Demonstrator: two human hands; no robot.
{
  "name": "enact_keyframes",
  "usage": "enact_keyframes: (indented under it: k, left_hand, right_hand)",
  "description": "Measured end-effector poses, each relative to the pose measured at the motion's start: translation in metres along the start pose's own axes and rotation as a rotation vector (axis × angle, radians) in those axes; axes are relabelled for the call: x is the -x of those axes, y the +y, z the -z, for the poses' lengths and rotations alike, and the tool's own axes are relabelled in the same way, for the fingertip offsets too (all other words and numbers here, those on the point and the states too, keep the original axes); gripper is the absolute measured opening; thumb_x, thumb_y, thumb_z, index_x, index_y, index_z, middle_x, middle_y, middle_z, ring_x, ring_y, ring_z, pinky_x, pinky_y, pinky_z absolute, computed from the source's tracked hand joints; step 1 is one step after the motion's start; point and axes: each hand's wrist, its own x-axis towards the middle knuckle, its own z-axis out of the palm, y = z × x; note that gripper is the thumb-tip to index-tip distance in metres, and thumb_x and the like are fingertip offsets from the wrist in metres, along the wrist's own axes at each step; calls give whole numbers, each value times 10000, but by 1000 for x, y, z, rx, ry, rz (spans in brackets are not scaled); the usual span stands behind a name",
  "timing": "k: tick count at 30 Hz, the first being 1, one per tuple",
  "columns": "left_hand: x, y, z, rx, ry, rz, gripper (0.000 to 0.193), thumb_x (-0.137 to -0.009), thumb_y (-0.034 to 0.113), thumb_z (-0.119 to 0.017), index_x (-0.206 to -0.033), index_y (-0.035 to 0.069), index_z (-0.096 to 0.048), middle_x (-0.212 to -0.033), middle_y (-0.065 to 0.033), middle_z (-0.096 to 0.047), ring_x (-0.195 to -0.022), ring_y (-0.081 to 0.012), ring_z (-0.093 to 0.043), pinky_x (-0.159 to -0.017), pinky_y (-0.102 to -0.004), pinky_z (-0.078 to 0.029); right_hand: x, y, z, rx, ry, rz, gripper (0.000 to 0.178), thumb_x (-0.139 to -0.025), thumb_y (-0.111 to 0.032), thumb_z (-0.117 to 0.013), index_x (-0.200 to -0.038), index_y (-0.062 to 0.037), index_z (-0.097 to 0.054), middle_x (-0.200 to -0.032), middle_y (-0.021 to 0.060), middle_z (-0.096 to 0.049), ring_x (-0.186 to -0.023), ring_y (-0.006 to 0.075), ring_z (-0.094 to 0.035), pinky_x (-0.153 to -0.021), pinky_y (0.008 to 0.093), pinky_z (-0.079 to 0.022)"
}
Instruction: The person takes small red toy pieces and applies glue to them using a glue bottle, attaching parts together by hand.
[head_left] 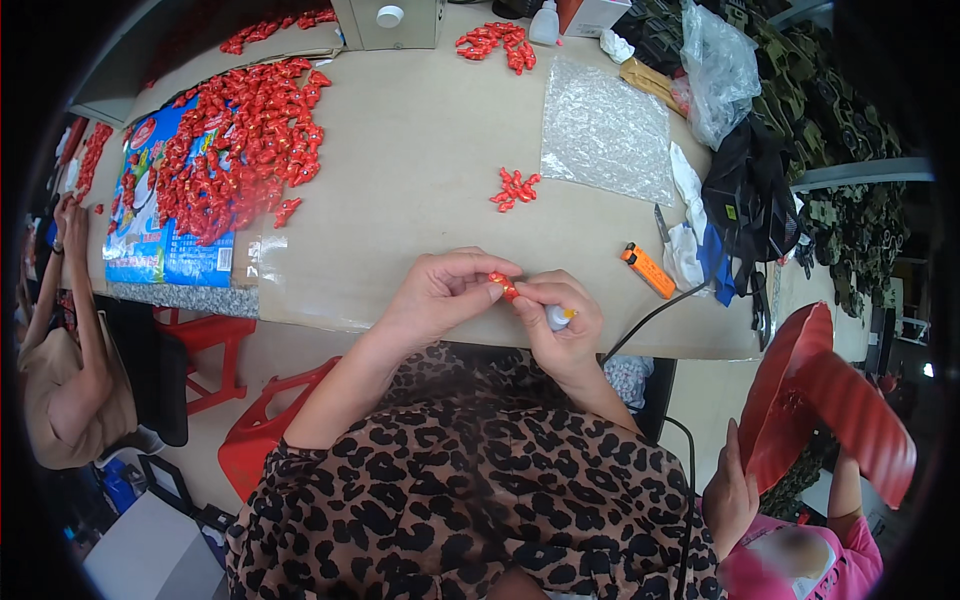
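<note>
Just in front of me, over the near edge of the table, a small glossy red piece (503, 286) with gold specks is pinched between both hands. My left hand (440, 292) grips it from the left with thumb and forefinger. From the right, my right hand (562, 322) holds its other side between thumb and forefinger. Tucked in that same hand is a small white bottle (557, 317) with a yellow tip. Farther out on the table lies a little cluster of similar red pieces (515, 190). The exact shape of the held piece is partly covered by my fingers.
A large heap of red pieces (240, 140) covers a blue printed sheet (140, 262) at left. To the right lie bubble wrap (607, 130), an orange box cutter (648, 270) and a black bag (750, 190). Someone at lower right holds a red basin (790, 390); another person sits left.
</note>
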Motion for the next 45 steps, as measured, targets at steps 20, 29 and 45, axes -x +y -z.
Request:
enact_keyframes:
  k: [20, 29, 45]
  left_hand:
    - [-1, -2, 1, 15, 20, 25, 196, -763, -22, -515, -949, -21, -578, -780, -5, -542, -621, -35, -454, -565, -162, -373]
    - [-7, 8, -8, 63, 27, 76, 196, -794, 27, -505, -973, -20, -568, -704, 7, -540, -559, -30, -397, -512, -154, -334]
    - [-3, -3, -8, -42, 68, 28, 195, -811, 29, -491, -992, -6, -553, -670, 59, -466, -556, 3, -368, -506, -139, -308]
  right_hand:
    - [-3, 1, 0, 13, -21, 37, 126, -718, 43, -594, -835, 7, -562, -742, 98, -551, -625, 151, -524, -549, 228, -416]
    - [-11, -15, 2, 6, 17, -22, 83, -736, 14, -588, -818, 11, -573, -735, 89, -561, -637, 140, -525, -564, 227, -411]
    - [-3, -1, -7, 24, 84, -103, 37, -739, 0, -585, -774, 8, -574, -691, 74, -550, -613, 128, -511, -554, 221, -396]
